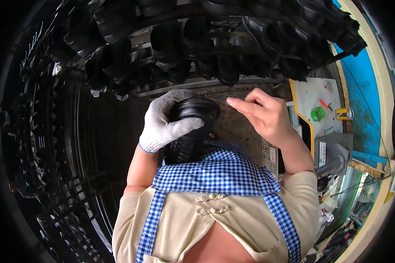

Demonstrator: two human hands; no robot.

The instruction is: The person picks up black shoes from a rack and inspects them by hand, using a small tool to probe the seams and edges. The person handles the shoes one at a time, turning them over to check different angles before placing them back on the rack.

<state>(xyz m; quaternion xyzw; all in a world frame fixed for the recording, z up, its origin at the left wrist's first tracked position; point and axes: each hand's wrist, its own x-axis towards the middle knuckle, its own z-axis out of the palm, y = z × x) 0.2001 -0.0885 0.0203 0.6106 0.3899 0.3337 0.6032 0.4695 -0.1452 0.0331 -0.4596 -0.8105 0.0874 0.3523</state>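
My left hand (160,122) wears a grey-white knit glove and is wrapped round a black shoe (195,108). The thumb presses over the near side of the shoe, and its rounded end points away from me. Below the glove, dark ridged black material (182,149) hangs close to my apron; I cannot tell if it belongs to the same shoe. Bare and raised, my right hand (263,111) is just to the right of the shoe, apart from it. Its thumb and forefinger are pinched together; anything thin between them is too small to make out.
Racks of black shoes (164,41) hang ahead, with more racks (44,149) along the left. At right stands a white table (314,98) with yellow edging, holding a green container (317,114) and a yellow-and-white can (344,114). A pale plastic crate (270,158) sits below my right forearm.
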